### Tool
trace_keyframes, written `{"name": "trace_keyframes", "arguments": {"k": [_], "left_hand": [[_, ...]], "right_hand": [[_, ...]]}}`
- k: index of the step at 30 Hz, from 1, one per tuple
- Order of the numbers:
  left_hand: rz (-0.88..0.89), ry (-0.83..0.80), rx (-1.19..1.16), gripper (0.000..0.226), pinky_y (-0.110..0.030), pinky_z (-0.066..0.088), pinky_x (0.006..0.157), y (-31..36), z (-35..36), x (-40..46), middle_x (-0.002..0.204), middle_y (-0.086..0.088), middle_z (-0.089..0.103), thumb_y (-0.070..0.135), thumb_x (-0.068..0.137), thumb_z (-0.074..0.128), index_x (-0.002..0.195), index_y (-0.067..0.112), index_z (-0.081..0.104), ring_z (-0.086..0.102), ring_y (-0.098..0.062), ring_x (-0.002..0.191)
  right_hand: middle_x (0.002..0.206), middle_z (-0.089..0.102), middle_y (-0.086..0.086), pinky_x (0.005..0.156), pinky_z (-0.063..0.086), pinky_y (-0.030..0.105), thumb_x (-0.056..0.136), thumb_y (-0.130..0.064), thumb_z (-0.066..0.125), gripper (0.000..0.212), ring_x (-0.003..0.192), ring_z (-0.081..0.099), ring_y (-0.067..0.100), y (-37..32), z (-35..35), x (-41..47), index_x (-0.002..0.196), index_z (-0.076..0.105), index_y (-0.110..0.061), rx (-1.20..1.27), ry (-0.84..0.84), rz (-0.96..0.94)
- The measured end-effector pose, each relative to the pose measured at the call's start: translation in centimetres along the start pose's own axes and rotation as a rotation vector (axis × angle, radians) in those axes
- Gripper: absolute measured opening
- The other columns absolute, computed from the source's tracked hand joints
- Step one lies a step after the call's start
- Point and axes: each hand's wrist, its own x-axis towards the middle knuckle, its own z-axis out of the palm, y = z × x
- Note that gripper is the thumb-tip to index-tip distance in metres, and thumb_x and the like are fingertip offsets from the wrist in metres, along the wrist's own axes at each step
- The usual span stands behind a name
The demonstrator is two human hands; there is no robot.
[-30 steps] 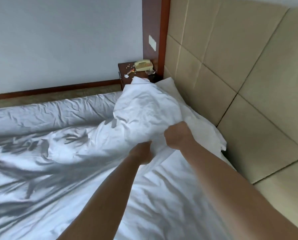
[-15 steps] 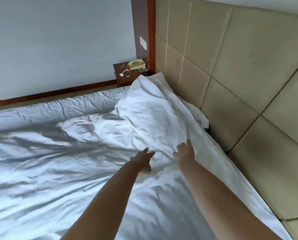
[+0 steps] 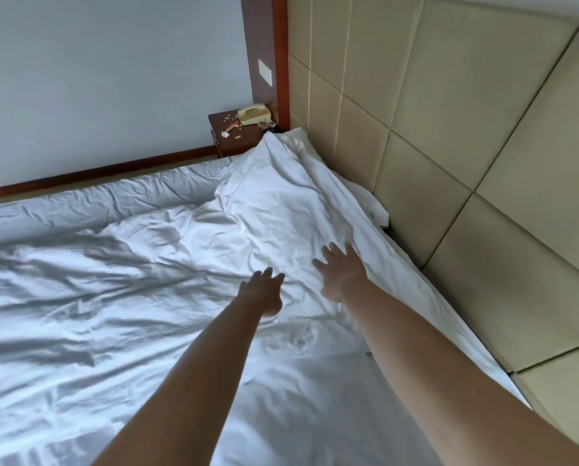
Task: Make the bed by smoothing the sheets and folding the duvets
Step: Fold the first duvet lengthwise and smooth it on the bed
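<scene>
No writing can be read anywhere: the beige telephone (image 3: 253,115) on the dark wooden nightstand (image 3: 236,137) is too small to show any label, and the white wall switch plate (image 3: 265,72) on the wooden panel (image 3: 263,45) is blank.

The white duvet (image 3: 113,297) covers most of the bed, heavily creased, with its rolled far edge running along the side nearest the grey wall (image 3: 113,79). Its upper corner (image 3: 281,183) is bunched and lies up toward the padded beige headboard (image 3: 449,163), reaching close to the nightstand. A white pillow (image 3: 370,200) peeks out from under that corner, pressed against the headboard. Along the right, the duvet's edge runs just beside the headboard, leaving only a thin dark gap.

Both hands are spread flat with fingers straight, gripping nothing. The left hand (image 3: 263,294) is palm down on the creased duvet near the middle of the bed. The right hand (image 3: 340,272) lies just beside it, closer to the headboard, on the smoother strip of duvet leading up to the bunched corner. The two hands are near each other but apart.

The nightstand top holds the telephone and scattered small bits, some yellow, some white, too small to identify. A wooden skirting board (image 3: 96,174) runs along the foot of the wall.
</scene>
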Motion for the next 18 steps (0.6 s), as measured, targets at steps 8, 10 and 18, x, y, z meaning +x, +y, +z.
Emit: {"name": "trace_keyframes", "arguments": {"k": [8, 10, 18], "left_hand": [[0.006, -0.021, -0.019, 0.061, -0.046, 0.022, 0.115, -0.4, 0.6, -1.4, 0.158, -0.005, 0.013, 0.009, 0.093, 0.039, 0.150, 0.020, 0.023, 0.012, -0.024, 0.146], [0.011, -0.028, -0.036, 0.061, -0.046, 0.022, 0.116, -0.8, 0.6, -1.7, 0.158, -0.005, 0.013, 0.009, 0.093, 0.038, 0.150, 0.020, 0.022, 0.012, -0.024, 0.146], [0.058, 0.027, -0.062, 0.062, -0.045, 0.028, 0.113, -3.7, -0.9, -1.6, 0.158, -0.007, 0.013, 0.008, 0.093, 0.038, 0.151, 0.020, 0.020, 0.016, -0.026, 0.144]], "right_hand": [[0.161, -0.003, 0.008, 0.118, -0.001, 0.045, 0.101, -0.041, 0.033, 0.062, 0.148, -0.005, 0.026, -0.6, 0.7, -1.1, 0.154, 0.007, -0.023, -0.015, 0.011, -0.011], [0.161, -0.002, 0.008, 0.119, 0.000, 0.045, 0.101, -0.039, 0.034, 0.061, 0.148, -0.004, 0.026, -1.0, 0.4, -1.1, 0.154, 0.007, -0.023, -0.011, 0.013, -0.024], [0.161, 0.001, 0.007, 0.119, 0.002, 0.042, 0.100, -0.034, 0.040, 0.063, 0.148, -0.001, 0.024, -3.0, -2.5, -1.1, 0.153, 0.008, -0.023, 0.051, 0.070, -0.010]]}}
